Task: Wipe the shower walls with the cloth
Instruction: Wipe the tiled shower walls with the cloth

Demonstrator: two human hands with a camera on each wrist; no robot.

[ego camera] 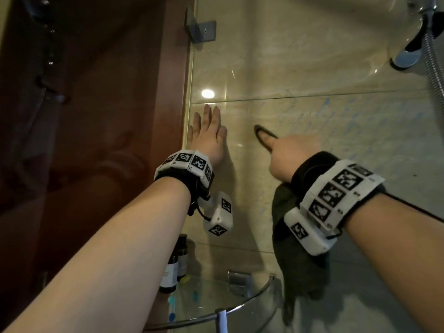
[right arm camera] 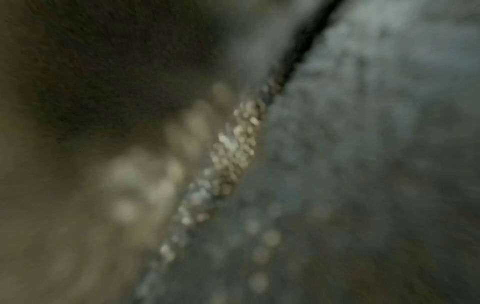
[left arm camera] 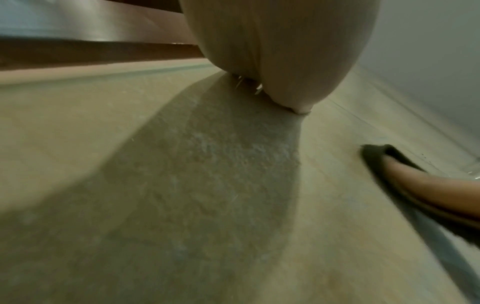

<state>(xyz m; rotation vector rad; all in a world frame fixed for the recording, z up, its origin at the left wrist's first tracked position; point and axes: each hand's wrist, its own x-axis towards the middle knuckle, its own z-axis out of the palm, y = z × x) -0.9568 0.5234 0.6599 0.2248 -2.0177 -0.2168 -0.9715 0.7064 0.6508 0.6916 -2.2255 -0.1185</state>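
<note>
The beige tiled shower wall [ego camera: 312,75] fills the head view. My left hand [ego camera: 207,133] lies flat on it near the corner, fingers straight and pointing up; its palm heel [left arm camera: 280,51] rests on the tile. My right hand [ego camera: 292,155] grips a dark green cloth [ego camera: 300,272] and holds it against the wall to the right of the left hand. The cloth's edge [ego camera: 260,132] curls past the thumb, and the rest hangs below the wrist. The cloth [left arm camera: 374,152] and one finger also appear in the left wrist view. The right wrist view is blurred, showing dark cloth [right arm camera: 103,72] and wet tile.
A curved glass corner shelf [ego camera: 252,296] sits below my hands, with dark bottles [ego camera: 171,272] at its left. A metal bracket [ego camera: 200,31] fixes a glass panel edge at the upper left. A chrome shower fitting [ego camera: 408,56] and hose [ego camera: 434,68] are at the upper right.
</note>
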